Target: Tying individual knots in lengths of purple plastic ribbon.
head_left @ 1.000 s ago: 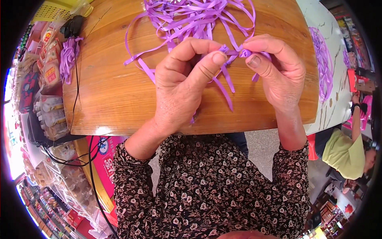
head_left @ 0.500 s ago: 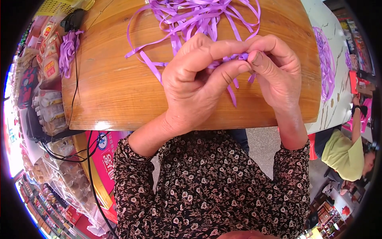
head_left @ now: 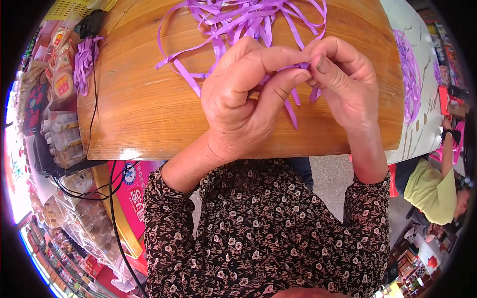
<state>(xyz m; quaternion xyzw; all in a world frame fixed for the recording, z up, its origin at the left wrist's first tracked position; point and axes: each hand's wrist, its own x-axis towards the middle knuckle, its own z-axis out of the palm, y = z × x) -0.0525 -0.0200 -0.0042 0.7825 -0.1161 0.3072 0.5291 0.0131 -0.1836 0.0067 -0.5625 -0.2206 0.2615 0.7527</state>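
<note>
Both my hands meet above the wooden table (head_left: pixel 159 119), fingertips nearly touching. With thumb and forefinger, my left hand (head_left: pixel 243 94) pinches a purple ribbon (head_left: pixel 291 114) whose loose ends hang below the fingers. My right hand (head_left: pixel 345 79) is closed in a pinch on the same ribbon, its thumb against the forefinger. The short stretch between the two pinches is mostly covered by my fingers, so any knot there cannot be made out. Beyond my hands lies a loose heap of purple ribbon (head_left: pixel 248 22), with strands looping out to the left and right.
A bundle of purple ribbon (head_left: pixel 85 64) hangs at the table's left edge by a black cable (head_left: pixel 95 107). Packaged goods (head_left: pixel 64 139) crowd the left. More ribbon (head_left: pixel 410 79) lies on the white marbled surface at right. A person in a yellow-green top (head_left: pixel 431 191) is beyond it.
The purple piece showing between my fingertips is now more covered. My right hand has shifted slightly, and both hands stay pinched together.
</note>
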